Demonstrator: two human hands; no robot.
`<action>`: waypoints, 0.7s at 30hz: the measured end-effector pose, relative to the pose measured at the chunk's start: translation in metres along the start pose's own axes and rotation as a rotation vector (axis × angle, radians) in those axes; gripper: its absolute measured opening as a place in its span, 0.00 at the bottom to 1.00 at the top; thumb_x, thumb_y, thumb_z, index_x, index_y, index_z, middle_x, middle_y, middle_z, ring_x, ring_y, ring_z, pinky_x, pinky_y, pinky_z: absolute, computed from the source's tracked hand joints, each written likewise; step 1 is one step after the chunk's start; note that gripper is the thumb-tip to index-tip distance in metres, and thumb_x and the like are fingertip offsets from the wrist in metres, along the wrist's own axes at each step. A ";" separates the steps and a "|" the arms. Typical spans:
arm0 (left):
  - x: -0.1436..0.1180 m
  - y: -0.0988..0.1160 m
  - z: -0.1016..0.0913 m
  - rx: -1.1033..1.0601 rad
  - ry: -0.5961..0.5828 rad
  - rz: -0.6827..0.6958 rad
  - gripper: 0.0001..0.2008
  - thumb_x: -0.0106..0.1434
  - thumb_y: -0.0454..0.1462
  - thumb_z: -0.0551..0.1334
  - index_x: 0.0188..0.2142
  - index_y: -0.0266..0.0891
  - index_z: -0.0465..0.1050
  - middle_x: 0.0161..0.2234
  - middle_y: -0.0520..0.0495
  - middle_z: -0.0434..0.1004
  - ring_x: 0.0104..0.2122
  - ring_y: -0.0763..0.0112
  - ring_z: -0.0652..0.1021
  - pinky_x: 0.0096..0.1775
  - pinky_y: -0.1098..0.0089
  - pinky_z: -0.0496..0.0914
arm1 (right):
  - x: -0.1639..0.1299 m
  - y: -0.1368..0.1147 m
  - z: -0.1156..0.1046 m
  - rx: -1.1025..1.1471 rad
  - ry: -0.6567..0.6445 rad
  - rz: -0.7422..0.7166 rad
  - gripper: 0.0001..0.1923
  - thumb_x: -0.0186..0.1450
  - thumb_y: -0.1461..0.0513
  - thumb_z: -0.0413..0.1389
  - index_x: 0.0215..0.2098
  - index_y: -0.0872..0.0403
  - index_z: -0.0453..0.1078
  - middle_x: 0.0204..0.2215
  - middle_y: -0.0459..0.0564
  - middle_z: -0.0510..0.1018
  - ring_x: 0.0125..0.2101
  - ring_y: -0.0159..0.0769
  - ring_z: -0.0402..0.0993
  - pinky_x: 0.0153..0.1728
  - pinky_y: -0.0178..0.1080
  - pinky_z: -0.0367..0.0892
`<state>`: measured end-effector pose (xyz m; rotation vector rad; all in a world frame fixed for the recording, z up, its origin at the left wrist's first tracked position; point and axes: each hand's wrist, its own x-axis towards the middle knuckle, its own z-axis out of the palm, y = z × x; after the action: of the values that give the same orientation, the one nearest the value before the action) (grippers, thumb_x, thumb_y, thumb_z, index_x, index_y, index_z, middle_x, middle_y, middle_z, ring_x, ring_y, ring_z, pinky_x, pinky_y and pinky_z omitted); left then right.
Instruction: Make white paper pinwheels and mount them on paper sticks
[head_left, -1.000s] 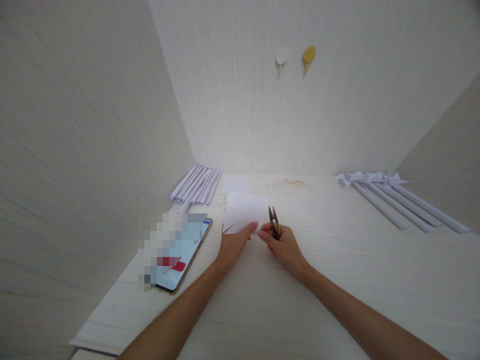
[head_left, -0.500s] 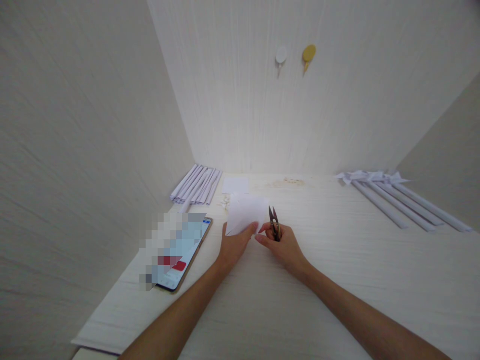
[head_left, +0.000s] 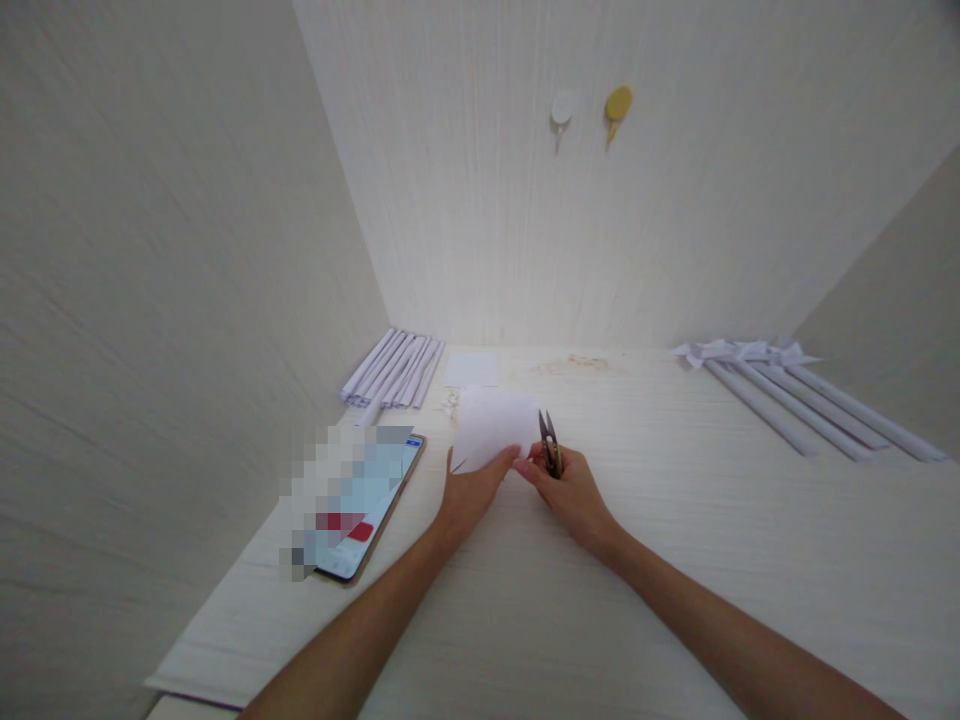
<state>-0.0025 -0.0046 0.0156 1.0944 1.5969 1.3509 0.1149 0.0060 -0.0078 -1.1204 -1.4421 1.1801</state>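
Observation:
A square white sheet of paper is gripped near its lower edge by my left hand, the thumb on top and the other fingers hidden beneath. Small slits show at the paper's lower left corner. My right hand is closed around a pair of thread snips, whose pointed blades stick up and stand apart. The thumb and forefinger of that hand come together at the paper's lower right corner; whether they pinch it I cannot tell.
A phone lies left of my hands. Rolled paper tubes are stacked at the back left. Paper sticks with folded tops lie at the right. Another paper square and small scraps rest behind. Two hooks hang on the wall.
My right thumb and forefinger have closed together and moved slightly up to the paper's corner. The paper has shifted very little, and the snips stay in my right hand.

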 end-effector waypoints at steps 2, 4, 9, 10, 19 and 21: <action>0.002 -0.003 0.000 0.058 -0.015 -0.017 0.14 0.42 0.44 0.62 0.11 0.40 0.62 0.16 0.51 0.68 0.24 0.67 0.72 0.34 0.65 0.65 | 0.000 0.001 0.000 -0.003 -0.001 0.011 0.12 0.51 0.55 0.55 0.21 0.56 0.62 0.12 0.38 0.54 0.14 0.24 0.48 0.14 0.31 0.46; 0.003 -0.007 0.001 0.065 -0.031 -0.017 0.15 0.43 0.45 0.62 0.10 0.39 0.62 0.16 0.52 0.68 0.22 0.69 0.71 0.33 0.66 0.65 | 0.001 0.002 0.000 0.000 -0.001 0.018 0.12 0.52 0.54 0.54 0.22 0.56 0.63 0.12 0.38 0.55 0.13 0.24 0.48 0.14 0.31 0.46; 0.004 -0.015 0.009 -0.142 -0.029 -0.013 0.13 0.42 0.44 0.63 0.14 0.38 0.63 0.16 0.54 0.66 0.20 0.74 0.68 0.26 0.71 0.63 | 0.001 0.003 0.001 -0.007 0.026 0.009 0.13 0.54 0.54 0.52 0.21 0.55 0.61 0.10 0.37 0.55 0.12 0.24 0.48 0.13 0.31 0.45; 0.004 -0.016 0.011 -0.184 -0.020 -0.038 0.13 0.42 0.43 0.63 0.14 0.38 0.64 0.16 0.54 0.66 0.20 0.74 0.67 0.25 0.72 0.63 | 0.001 0.002 0.001 -0.012 0.035 0.003 0.13 0.54 0.53 0.52 0.21 0.55 0.60 0.10 0.37 0.55 0.12 0.24 0.48 0.13 0.31 0.45; -0.002 -0.011 0.017 -0.364 -0.020 -0.120 0.10 0.39 0.40 0.64 0.21 0.37 0.68 0.24 0.51 0.71 0.21 0.75 0.68 0.19 0.74 0.59 | -0.001 -0.004 0.001 0.016 0.061 0.013 0.17 0.53 0.50 0.52 0.19 0.55 0.59 0.10 0.37 0.55 0.12 0.24 0.48 0.13 0.31 0.45; -0.002 -0.010 0.018 -0.390 -0.025 -0.138 0.11 0.39 0.40 0.65 0.22 0.37 0.68 0.25 0.51 0.72 0.22 0.74 0.68 0.19 0.74 0.59 | -0.001 -0.004 0.002 0.037 0.063 0.018 0.17 0.53 0.50 0.52 0.19 0.55 0.59 0.10 0.37 0.55 0.12 0.23 0.47 0.13 0.31 0.44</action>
<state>0.0134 -0.0016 0.0031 0.7486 1.2928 1.4697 0.1131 0.0046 -0.0040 -1.1367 -1.3596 1.1695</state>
